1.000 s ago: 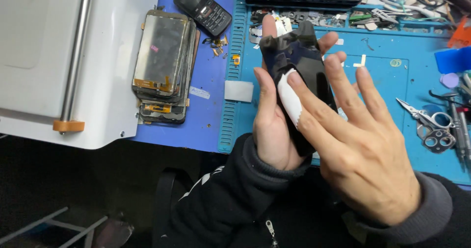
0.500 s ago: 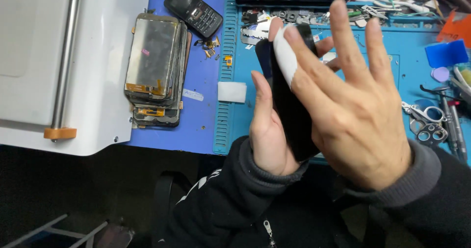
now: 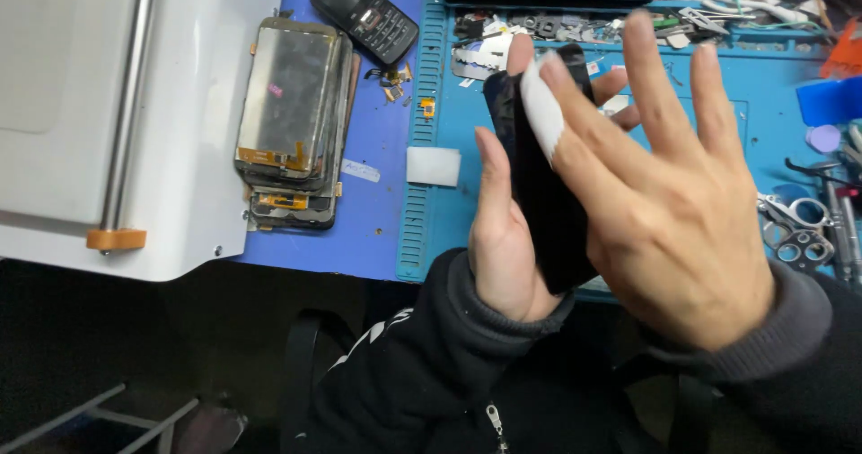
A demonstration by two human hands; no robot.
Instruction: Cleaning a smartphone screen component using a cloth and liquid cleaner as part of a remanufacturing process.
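Note:
My left hand [image 3: 501, 229] grips a black phone [image 3: 539, 193] upright by its edges, over the blue work mat [image 3: 449, 193]. My right hand [image 3: 669, 202] lies across the front of the phone with fingers spread. Its forefinger presses a small white wipe [image 3: 540, 114] against the phone's upper part. Most of the phone's face is hidden behind my right hand.
A stack of old phone screens [image 3: 292, 122] lies left of the mat, beside a white machine [image 3: 108, 113]. A small keypad phone [image 3: 364, 14] sits above them. A white pad [image 3: 433, 165] rests on the mat edge. Scissors and tweezers [image 3: 804, 234] lie at right; small parts litter the top.
The white wipe under my right forefinger has slid up the phone toward its top edge. The phone now stands a little higher in my left hand.

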